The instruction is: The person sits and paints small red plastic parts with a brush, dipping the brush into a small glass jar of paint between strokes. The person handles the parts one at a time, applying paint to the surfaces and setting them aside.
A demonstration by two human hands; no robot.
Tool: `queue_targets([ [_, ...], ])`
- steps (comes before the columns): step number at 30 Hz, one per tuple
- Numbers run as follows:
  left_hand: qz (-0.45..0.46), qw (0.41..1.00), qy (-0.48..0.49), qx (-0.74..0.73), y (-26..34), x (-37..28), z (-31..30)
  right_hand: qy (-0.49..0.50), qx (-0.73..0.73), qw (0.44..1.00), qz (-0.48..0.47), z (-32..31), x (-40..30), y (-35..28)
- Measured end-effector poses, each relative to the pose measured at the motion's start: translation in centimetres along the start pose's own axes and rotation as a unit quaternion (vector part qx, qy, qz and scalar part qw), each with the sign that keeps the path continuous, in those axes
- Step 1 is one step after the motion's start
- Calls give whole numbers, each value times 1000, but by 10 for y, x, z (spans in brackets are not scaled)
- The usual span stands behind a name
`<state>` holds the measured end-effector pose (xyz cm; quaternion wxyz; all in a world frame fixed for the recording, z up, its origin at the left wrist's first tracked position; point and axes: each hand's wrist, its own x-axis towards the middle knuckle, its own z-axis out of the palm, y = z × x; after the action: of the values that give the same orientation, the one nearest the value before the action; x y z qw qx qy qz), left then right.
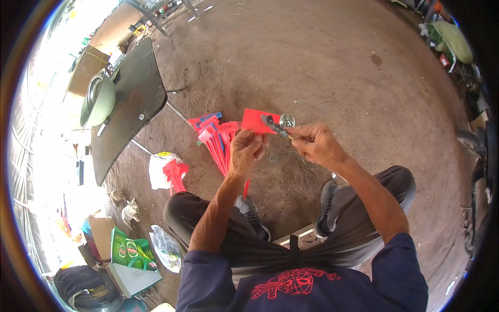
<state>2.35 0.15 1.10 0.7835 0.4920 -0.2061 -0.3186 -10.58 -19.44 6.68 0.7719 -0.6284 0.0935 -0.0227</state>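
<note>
My left hand (pixel 248 150) grips a red plastic tag (pixel 255 119) by its lower edge, the tag's broad flat face turned up. A red strap end (pixel 246 190) hangs below that hand. Between thumb and fingers, my right hand (pixel 317 144) pinches a thin stick-like tool whose tip is wrapped in dark grey cloth-like material (pixel 272 124). This wrapped tip lies over the right part of the tag; whether it touches cannot be told. Just beyond my right fingertips a small glass jar (pixel 287 119) shows. Left of my left hand, many red strap tags (pixel 214 144), with some blue ones, lie in a fanned bundle.
More red tags (pixel 175 171) lie on a white bag (pixel 156 181) by my left knee. A dark table (pixel 136 85) carrying a green basin (pixel 105 101) stands at left. Two puppies (pixel 130 212), a green carton (pixel 128 245) and a plastic bag (pixel 165 247) are on the dirt floor.
</note>
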Motion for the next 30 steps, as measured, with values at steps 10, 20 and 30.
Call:
queue_targets([
  [10, -46, 995, 12, 93, -10, -6, 5, 87, -183, 979, -21, 2, 3, 23],
  [20, -33, 984, 35, 172, -12, -10, 17, 123, -351, 918, -140, 12, -4, 20],
  [30, 12, 967, 44, 251, -13, -8, 13, 117, -421, 889, -140, 14, -1, 19],
])
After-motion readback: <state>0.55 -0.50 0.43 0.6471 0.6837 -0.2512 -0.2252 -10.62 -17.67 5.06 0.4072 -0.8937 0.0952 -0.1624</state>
